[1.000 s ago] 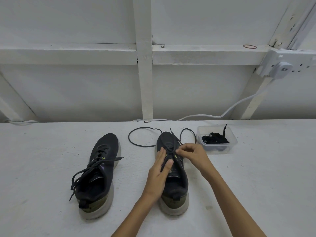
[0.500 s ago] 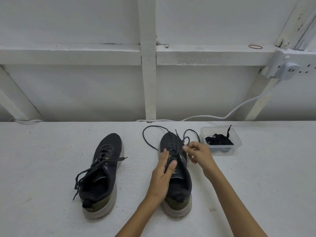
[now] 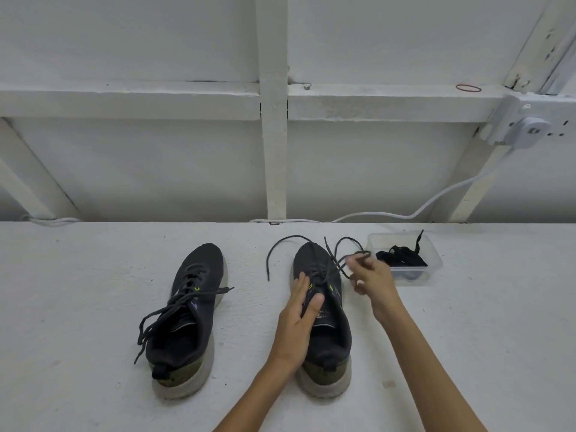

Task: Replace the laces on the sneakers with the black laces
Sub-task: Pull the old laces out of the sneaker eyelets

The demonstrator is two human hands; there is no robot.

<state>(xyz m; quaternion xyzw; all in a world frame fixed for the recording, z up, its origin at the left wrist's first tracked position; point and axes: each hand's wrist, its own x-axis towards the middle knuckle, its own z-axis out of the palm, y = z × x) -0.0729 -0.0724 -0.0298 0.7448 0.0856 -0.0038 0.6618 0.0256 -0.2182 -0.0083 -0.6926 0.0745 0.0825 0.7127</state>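
- Left hand (image 3: 297,319) of mine lies flat on the sneaker (image 3: 311,257) nearer my right side. The fingers are straight and press on the eyelets and tongue, with the thumb laid across the opening. It grasps nothing.
- My right hand (image 3: 372,282) is just off the sneaker's right edge, fingers curled and pinching a loop of its old lace (image 3: 288,237). The hand is blurred, so I cannot tell exactly which fingers do the pinching.
- That lace runs from the upper eyelets to my right hand. Its other end arcs over the toe and trails down onto the surface (image 3: 93,307) on the left of the shoe.
- The other sneaker (image 3: 199,266) stands well apart to the left, toe pointing away from me. It is still laced, with loose ends spilling over both sides.
- The black laces (image 3: 402,258) sit bundled in a clear plastic container (image 3: 434,266) just beyond my right hand, with one end sticking up over its rim.
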